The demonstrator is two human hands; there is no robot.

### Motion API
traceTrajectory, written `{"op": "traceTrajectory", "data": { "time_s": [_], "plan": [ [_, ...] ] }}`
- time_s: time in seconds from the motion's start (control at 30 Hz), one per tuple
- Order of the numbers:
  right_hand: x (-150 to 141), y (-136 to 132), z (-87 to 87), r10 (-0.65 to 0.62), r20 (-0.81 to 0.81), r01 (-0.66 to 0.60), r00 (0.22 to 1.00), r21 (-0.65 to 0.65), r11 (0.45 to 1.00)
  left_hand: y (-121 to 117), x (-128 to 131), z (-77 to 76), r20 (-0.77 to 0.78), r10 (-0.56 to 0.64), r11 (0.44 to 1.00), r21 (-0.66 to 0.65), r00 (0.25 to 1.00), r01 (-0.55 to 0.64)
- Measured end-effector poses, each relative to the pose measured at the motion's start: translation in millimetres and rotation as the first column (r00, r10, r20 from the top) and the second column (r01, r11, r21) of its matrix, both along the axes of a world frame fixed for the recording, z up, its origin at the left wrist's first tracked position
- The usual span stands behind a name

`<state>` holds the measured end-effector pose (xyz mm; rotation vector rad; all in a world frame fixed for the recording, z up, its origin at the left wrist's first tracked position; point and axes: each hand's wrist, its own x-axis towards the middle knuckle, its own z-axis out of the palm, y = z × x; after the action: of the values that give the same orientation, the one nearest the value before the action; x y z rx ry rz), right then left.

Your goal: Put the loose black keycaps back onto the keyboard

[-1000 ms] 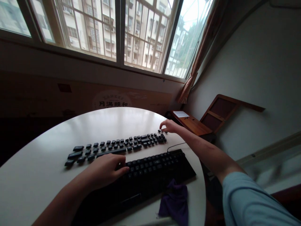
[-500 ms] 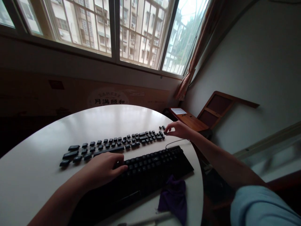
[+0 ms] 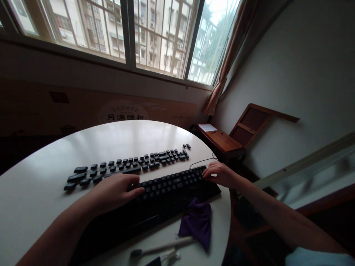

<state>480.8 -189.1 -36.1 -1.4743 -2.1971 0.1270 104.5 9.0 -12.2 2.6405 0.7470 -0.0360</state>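
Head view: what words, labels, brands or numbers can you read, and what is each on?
"月满颐和": on the tan panel below the window.
Arc of lettering above it, fine print to its right: too blurred to read.
Legends on the keyboard and loose keycaps: too small to read.
Any print on the white sheet: too small to read.

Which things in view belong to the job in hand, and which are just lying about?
Seemingly in use:
keyboard, with left hand and right hand at it
loose keycaps

Apparently lying about:
purple cloth
brush-like tool
sheet of paper
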Motion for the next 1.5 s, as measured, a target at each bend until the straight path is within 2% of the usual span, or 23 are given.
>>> {"op": "traceTrajectory", "data": {
  "time_s": [0.2, 0.33, 0.4, 0.53, 0.63, 0.7, 0.77, 0.83, 0.9, 1.03, 1.17, 1.3, 1.4, 1.5],
  "plan": [
    [0.6, -3.5, -8.4, -0.028, 0.053, 0.026, 0.998, 0.042, 0.999, 0.1, -0.3, 0.1, -0.005, 0.012, 1.0, -0.018, 1.0, -0.012],
    [-6.3, -14.1, -12.3, -0.192, 0.133, 0.179, 0.972, 0.105, 0.978, 0.5, -0.2, -0.5, -0.006, 0.014, 1.0, -0.015, 1.0, -0.014],
    [-9.2, -22.8, -12.0, -0.259, 0.149, 0.248, 0.954, 0.088, 0.965, 0.9, 0.0, -1.4, -0.017, 0.008, 1.0, -0.006, 1.0, -0.008],
    [-7.8, -25.8, 0.0, -0.195, 0.133, 0.195, 0.972, 0.012, 0.981, 1.8, -0.2, -3.0, -0.003, 0.002, 1.0, -0.004, 1.0, -0.002],
    [2.6, 7.8, 17.0, -0.173, 0.126, 0.16, 0.977, 0.112, 0.981, 1.7, -0.8, -2.8, 0.006, 0.004, 1.0, 0.001, 1.0, -0.004],
    [14.5, 48.4, 26.0, -0.198, 0.13, 0.172, 0.972, 0.187, 0.967, 1.0, -1.2, -1.9, 0.007, 0.011, 1.0, -0.001, 1.0, -0.011],
    [28.5, 94.4, 29.6, -0.224, 0.135, 0.199, 0.965, 0.174, 0.964, -0.1, -1.7, -0.5, 0.003, 0.02, 1.0, -0.001, 1.0, -0.02],
    [41.2, 135.6, 27.1, -0.273, 0.154, 0.263, 0.95, 0.083, 0.961, -1.5, -2.0, 0.9, -0.004, 0.024, 1.0, 0.004, 1.0, -0.024],
    [50.1, 164.7, 20.3, -0.306, 0.175, 0.308, 0.936, 0.015, 0.951, -2.8, -2.1, 2.2, -0.007, 0.027, 1.0, 0.012, 1.0, -0.027],
    [55.0, 188.1, 3.2, -0.324, 0.204, 0.337, 0.924, -0.034, 0.941, -4.9, -2.0, 3.9, -0.014, 0.028, 0.999, 0.02, 0.999, -0.028],
    [48.9, 194.8, -4.4, -0.304, 0.201, 0.322, 0.931, -0.06, 0.945, -5.3, -2.4, 3.7, 0.006, 0.033, 0.999, 0.011, 0.999, -0.033],
    [39.0, 192.6, 8.6, -0.288, 0.153, 0.297, 0.945, -0.044, 0.954, -4.4, -3.0, 2.9, 0.003, 0.03, 1.0, 0.006, 1.0, -0.031],
    [33.1, 166.4, 27.0, -0.251, 0.058, 0.252, 0.966, -0.004, 0.968, -3.2, -2.9, 3.1, -0.001, 0.022, 1.0, -0.003, 1.0, -0.022],
    [29.1, 114.0, 38.7, -0.138, -0.084, 0.14, 0.987, 0.016, 0.99, -1.2, -2.2, 2.5, 0.011, 0.009, 1.0, -0.017, 1.0, -0.009]
  ]
}}
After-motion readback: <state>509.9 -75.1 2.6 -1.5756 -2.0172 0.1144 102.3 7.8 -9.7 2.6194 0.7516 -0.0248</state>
